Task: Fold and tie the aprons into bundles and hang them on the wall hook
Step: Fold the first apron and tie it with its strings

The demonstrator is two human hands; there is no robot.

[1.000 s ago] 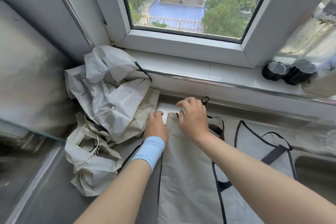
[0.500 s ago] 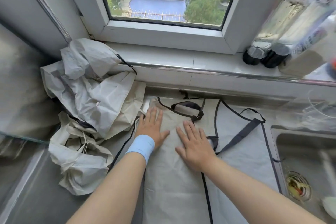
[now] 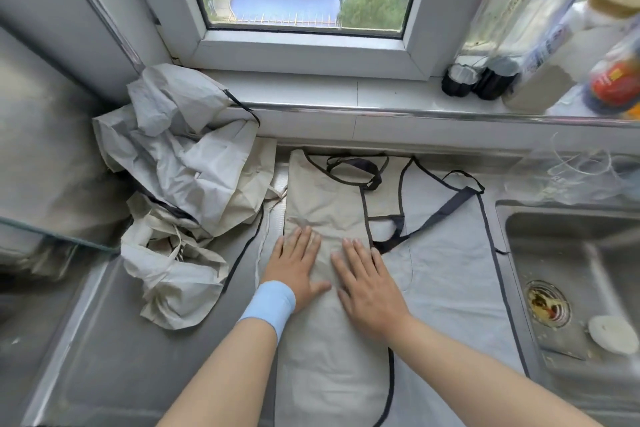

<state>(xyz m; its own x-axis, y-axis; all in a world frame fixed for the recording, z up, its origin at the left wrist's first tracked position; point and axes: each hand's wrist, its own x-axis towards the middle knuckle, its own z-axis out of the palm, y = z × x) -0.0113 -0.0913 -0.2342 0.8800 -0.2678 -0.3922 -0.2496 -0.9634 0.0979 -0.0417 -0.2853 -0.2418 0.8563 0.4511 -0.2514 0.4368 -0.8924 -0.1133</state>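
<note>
Beige apron folded lengthwise on worktop | left hand, right hand flat, fingers spread, gripping nothing | untied; crumpled aprons remain; hook unseen | est. early

A steel sink sits right; bottles line the windowsill.

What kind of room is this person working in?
Probably a kitchen: a steel sink set into a metal counter, and bottles on the windowsill. The window looks down from high up.
</note>
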